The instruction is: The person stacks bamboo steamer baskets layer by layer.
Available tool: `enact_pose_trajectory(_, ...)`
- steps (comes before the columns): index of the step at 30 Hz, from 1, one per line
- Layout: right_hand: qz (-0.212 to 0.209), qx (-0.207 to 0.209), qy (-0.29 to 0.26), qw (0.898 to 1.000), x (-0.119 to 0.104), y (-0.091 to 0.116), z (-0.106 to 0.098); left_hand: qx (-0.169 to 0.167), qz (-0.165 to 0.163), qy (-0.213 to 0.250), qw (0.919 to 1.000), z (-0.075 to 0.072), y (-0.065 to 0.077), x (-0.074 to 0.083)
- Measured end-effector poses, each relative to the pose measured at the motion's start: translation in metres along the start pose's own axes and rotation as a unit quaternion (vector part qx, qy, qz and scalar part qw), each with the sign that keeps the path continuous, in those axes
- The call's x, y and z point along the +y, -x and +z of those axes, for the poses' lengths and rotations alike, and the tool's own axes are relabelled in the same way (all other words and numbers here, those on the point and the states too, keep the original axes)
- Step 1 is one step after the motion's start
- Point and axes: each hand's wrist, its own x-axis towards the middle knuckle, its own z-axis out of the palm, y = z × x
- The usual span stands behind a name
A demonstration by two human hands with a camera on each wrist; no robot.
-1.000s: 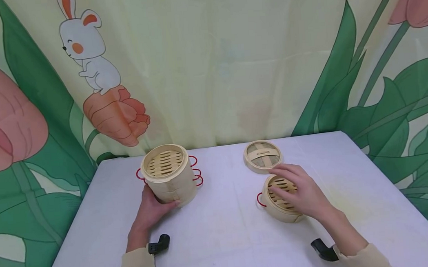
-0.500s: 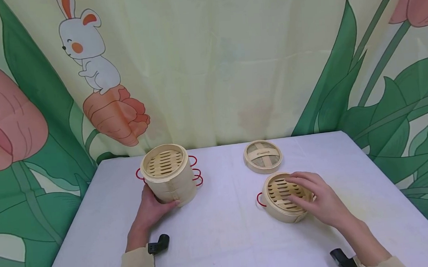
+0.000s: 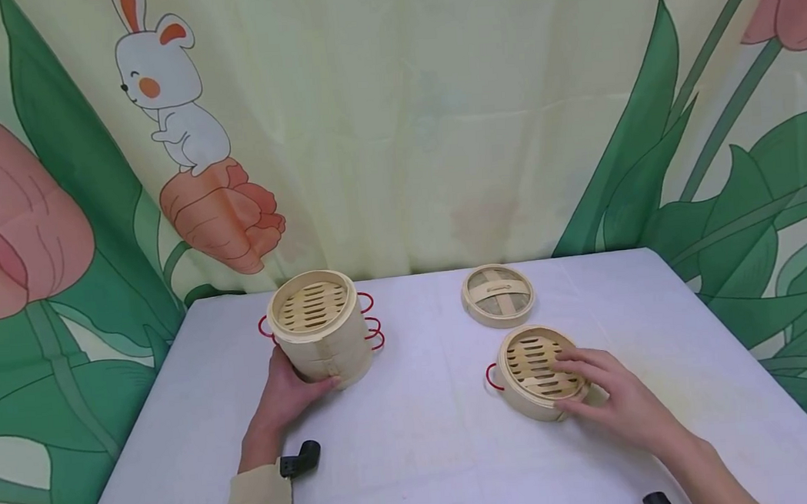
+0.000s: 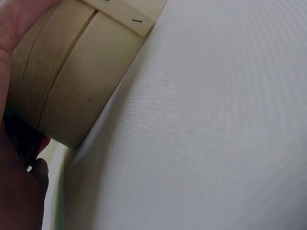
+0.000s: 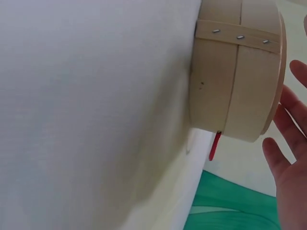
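Left hand [image 3: 287,392] grasps the lower side of the tall steamer stack [image 3: 329,353] at the left of the table [image 3: 422,443], while the right hand [image 3: 619,397], relaxed and unclenched, is positioned at the right side of the low steamer [image 3: 526,397], with the round lid [image 3: 499,308] just behind.

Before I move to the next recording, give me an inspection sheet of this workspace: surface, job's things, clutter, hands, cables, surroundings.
Surface: white-covered table
Job's things: steamer stack on the left; single steamer basket on the right; round lid beyond the basket
Clutter: nothing seen
Hands: left hand grips the stack low down; right hand at the basket's right rim, contact unclear
Cables: nothing seen
Surroundings: printed curtain behind the table
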Motion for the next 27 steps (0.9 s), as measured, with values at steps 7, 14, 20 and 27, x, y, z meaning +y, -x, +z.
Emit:
enact_pose_trajectory(7,-0.018,-0.009,0.008,1.0,0.007,0.007,0.004,0.006,0.012,0.001,0.9999,0.002,-0.004,-0.03)
enact_pose_trajectory(14,-0.014,-0.016,0.033,0.999,0.011,0.01,0.002,0.001,-0.003,-0.01,0.9999,0.001,-0.006,-0.039)
enact_pose_trajectory(20,-0.061,-0.006,0.009,0.998,0.018,0.01,0.001,-0.002,-0.004,-0.004,1.0,0.0,-0.003,-0.013)
enact_pose_trajectory(27,-0.07,0.006,0.005,0.998,0.022,0.011,0.003,-0.006,-0.017,-0.013,0.9997,0.0,-0.003,-0.012)
